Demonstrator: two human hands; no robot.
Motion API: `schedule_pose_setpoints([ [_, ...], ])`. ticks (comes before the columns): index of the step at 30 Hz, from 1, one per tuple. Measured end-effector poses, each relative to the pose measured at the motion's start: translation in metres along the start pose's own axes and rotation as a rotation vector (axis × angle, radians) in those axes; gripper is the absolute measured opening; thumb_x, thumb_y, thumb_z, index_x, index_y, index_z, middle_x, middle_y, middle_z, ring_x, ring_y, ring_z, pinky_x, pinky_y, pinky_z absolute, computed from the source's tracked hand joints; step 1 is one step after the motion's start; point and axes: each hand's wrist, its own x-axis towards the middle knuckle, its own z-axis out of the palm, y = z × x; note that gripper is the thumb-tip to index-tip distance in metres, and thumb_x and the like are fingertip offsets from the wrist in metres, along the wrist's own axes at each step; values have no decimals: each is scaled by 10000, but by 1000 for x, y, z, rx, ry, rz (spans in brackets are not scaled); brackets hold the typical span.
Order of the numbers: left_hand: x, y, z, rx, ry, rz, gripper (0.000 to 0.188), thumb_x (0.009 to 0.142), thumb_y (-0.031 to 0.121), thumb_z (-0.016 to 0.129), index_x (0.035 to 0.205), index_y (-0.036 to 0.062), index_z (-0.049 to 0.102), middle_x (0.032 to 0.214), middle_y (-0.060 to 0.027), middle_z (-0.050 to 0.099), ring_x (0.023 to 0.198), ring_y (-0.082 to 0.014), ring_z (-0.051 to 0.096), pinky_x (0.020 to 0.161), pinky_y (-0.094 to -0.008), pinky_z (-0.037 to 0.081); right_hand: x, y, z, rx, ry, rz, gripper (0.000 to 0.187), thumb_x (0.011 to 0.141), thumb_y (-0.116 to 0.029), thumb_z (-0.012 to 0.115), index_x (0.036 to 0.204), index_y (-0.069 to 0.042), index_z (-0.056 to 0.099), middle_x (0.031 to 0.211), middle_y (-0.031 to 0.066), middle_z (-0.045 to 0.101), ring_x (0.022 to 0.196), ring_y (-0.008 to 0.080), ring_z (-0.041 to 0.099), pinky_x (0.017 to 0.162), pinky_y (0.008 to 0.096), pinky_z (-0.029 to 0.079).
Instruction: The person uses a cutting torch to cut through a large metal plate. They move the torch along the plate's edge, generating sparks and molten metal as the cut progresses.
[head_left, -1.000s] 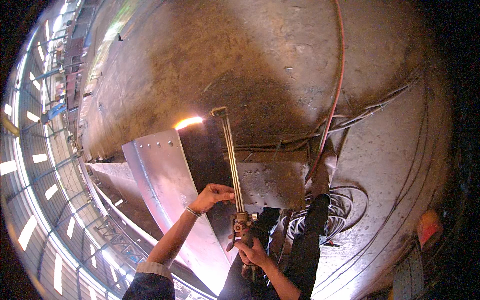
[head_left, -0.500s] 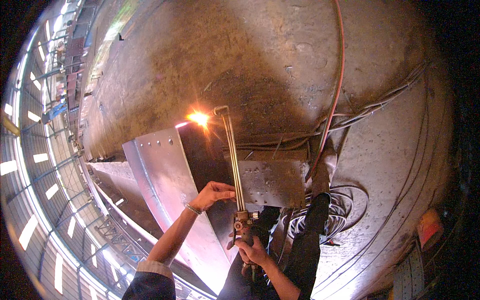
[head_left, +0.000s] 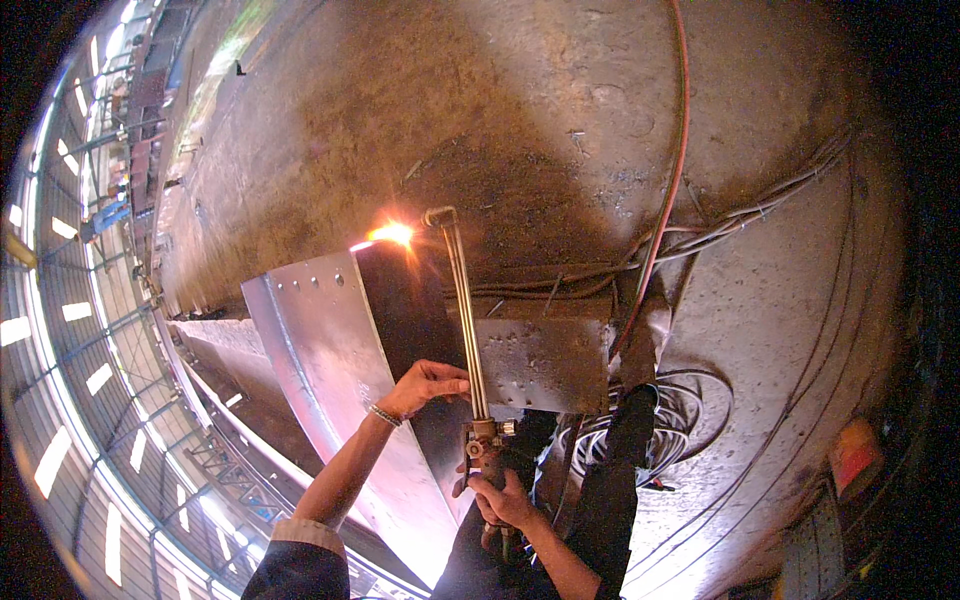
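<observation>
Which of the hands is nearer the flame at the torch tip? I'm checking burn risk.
Left. The left hand steadies the torch tubes partway up, below the flame. The right hand grips the torch handle farther down, farthest from it.

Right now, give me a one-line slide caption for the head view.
Both hands steady a long cutting torch, left hand on its tubes, right hand at the handle, flame at a steel plate's top edge.

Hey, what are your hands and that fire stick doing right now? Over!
Right hand grips cutting torch handle. Left hand steadies its tubes. Flame at steel plate corner. Hoses alongside, clear.
</observation>
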Motion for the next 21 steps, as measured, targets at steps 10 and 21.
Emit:
schedule_pose_setpoints([
  [10,-1,4,1,40,16,-24,287,850,217,721,1025,-10,711,936,-79,720,858,-138,658,808,-280,511,3,5,1,39,38,-86,193,901,-77,582,1082,-33,532,826,55,606,670,167,606,588,339,498],
  [21,1,2,0,83,3,-13,285,865,240,708,1015,-3,711,928,-89,720,863,-150,666,804,-286,519,3,6,-1,16,56,3,174,893,-52,570,1058,-10,533,857,75,610,727,189,620,645,355,515],
])
